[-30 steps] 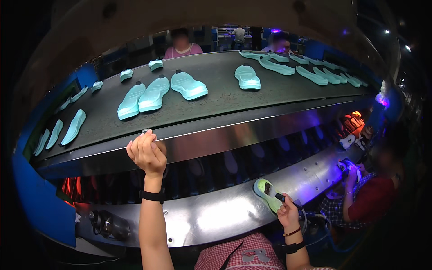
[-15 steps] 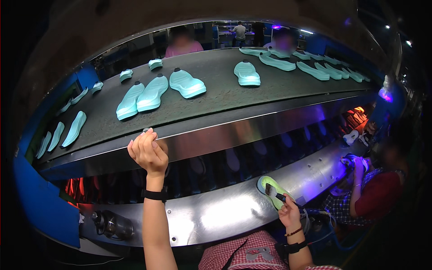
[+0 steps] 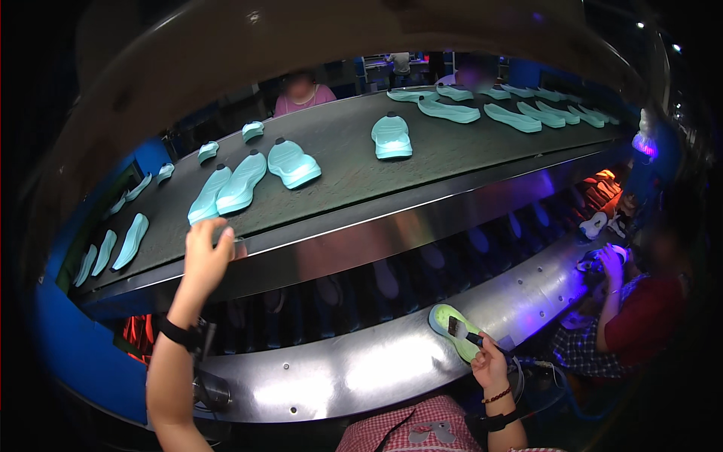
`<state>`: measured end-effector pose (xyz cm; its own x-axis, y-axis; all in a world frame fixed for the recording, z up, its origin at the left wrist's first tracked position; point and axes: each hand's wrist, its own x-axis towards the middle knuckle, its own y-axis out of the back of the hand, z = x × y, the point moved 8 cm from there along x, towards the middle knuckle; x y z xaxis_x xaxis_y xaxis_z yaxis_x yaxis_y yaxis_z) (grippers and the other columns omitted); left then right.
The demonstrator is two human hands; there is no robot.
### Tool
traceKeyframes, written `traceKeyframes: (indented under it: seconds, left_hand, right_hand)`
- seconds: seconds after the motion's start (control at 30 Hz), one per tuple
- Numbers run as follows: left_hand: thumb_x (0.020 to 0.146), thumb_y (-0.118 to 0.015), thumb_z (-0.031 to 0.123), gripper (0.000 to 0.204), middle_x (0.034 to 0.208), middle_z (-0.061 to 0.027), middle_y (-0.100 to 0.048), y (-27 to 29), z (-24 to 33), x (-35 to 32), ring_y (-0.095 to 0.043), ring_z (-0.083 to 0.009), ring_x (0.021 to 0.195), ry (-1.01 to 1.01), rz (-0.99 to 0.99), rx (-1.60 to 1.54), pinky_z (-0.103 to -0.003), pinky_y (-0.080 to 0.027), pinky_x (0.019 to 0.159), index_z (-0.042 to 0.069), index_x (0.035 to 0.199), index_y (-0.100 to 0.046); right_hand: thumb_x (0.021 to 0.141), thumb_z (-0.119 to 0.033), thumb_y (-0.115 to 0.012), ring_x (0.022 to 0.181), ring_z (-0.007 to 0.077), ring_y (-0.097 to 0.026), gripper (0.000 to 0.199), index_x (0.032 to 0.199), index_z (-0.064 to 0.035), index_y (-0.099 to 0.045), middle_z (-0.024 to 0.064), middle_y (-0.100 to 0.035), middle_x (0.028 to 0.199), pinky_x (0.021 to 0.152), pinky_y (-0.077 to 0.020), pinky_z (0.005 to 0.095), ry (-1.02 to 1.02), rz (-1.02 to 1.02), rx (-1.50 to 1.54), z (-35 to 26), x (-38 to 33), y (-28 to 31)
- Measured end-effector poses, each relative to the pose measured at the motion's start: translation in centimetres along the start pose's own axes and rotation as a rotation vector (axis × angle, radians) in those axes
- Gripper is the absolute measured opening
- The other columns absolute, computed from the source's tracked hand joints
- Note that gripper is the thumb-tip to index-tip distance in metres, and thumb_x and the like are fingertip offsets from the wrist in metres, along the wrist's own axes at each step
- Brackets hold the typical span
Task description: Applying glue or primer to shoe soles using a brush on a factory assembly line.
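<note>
My left hand (image 3: 205,248) reaches to the conveyor's near edge. Its fingertips overlap the lower end of a light-turquoise shoe sole (image 3: 210,194); contact is unclear. The thumb stands apart from the fingers, and I see nothing between them. A second turquoise sole (image 3: 242,183) lies against that one, with another sole (image 3: 293,163) just to the right. Lower right, my right hand (image 3: 489,363) grips the dark handle of a brush (image 3: 474,338). The brush's bristles lie over a yellow-green shoe sole (image 3: 447,319) on the metal ledge.
Many more soles (image 3: 515,117) lie on the dark conveyor belt (image 3: 339,143). Beneath its metal edge, dark soles (image 3: 329,290) stand in a row above the shiny ledge (image 3: 354,369). Orange-lit openings glow at both ends. A co-worker (image 3: 648,324) works at right; others are across the belt.
My left hand has moved left, from the conveyor's metal rim to the end of the leftmost sole of the pair. The whole view has shifted slightly. My right hand still holds the brush.
</note>
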<state>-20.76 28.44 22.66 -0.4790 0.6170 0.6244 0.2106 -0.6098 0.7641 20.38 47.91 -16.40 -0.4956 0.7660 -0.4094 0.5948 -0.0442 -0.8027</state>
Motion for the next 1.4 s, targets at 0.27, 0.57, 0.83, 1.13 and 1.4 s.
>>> traceKeyframes:
  seconds: [0.27, 0.57, 0.83, 1.13, 1.4]
  left_hand:
    - [0.084, -0.052, 0.041, 0.055, 0.124, -0.023, -0.046, -1.3, -4.1, 6.5, -0.04, -0.0386, 0.119, 0.201, -0.352, 0.119, -0.039, -0.033, 0.098, 0.011, 0.128, -0.043]
    - [0.083, -0.057, 0.029, 0.038, 0.099, -0.0189, -0.061, -5.0, -1.2, 8.4, -0.057, -0.029, 0.096, 0.091, -0.444, 0.044, -0.034, -0.041, 0.084, -0.002, 0.105, -0.055]
    - [0.084, -0.057, 0.025, 0.035, 0.106, -0.0175, -0.058, -12.2, 12.6, 11.3, -0.054, -0.0231, 0.102, -0.189, -0.537, -0.122, -0.033, -0.039, 0.088, -0.003, 0.105, -0.055]
    - [0.081, -0.057, 0.033, 0.035, 0.086, -0.021, -0.061, -9.2, 15.0, 8.9, -0.058, -0.0324, 0.087, -0.121, -0.472, 0.137, -0.038, -0.044, 0.075, 0.0, 0.09, -0.059]
    - [0.091, -0.046, 0.02, 0.022, 0.096, -0.0029, -0.048, -1.2, 6.8, -5.0, -0.044, -0.0105, 0.093, 0.2, 0.546, -1.003, -0.025, -0.035, 0.083, 0.002, 0.102, -0.049]
  right_hand:
    - [0.086, -0.014, -0.053, 0.043, 0.0087, -0.045, 0.016, 0.101, -0.007, -0.057, -0.0007, -0.054, 0.064, 0.042, -0.0362, 0.0229, -0.017, -0.056, 0.037, -0.2, 0.9, -0.1]
    - [0.087, -0.01, -0.05, 0.045, 0.0099, -0.045, 0.017, 0.102, -0.0046, -0.057, 0.0031, -0.054, 0.068, 0.044, -0.0365, 0.0226, -0.063, 0.026, 0.03, -1.6, 1.3, 1.2]
    - [0.085, -0.006, -0.05, 0.052, 0.0101, -0.053, 0.018, 0.101, -0.0009, -0.057, 0.0117, -0.062, 0.09, 0.044, -0.0396, 0.0206, -0.025, -0.12, 0.126, -2.5, 1.0, 0.5]
    - [0.086, -0.011, -0.052, 0.049, 0.0104, -0.048, 0.015, 0.099, -0.0041, -0.057, 0.0037, -0.057, 0.069, 0.045, -0.0367, 0.0235, 0.057, -0.012, 0.05, -3.5, -0.4, 3.0]
    - [0.085, -0.01, -0.053, 0.057, 0.0124, -0.053, 0.016, 0.099, -0.0032, -0.056, 0.0051, -0.059, 0.078, 0.052, -0.0421, 0.0238, 0.083, 0.026, -0.048, -3.5, -0.5, 1.7]
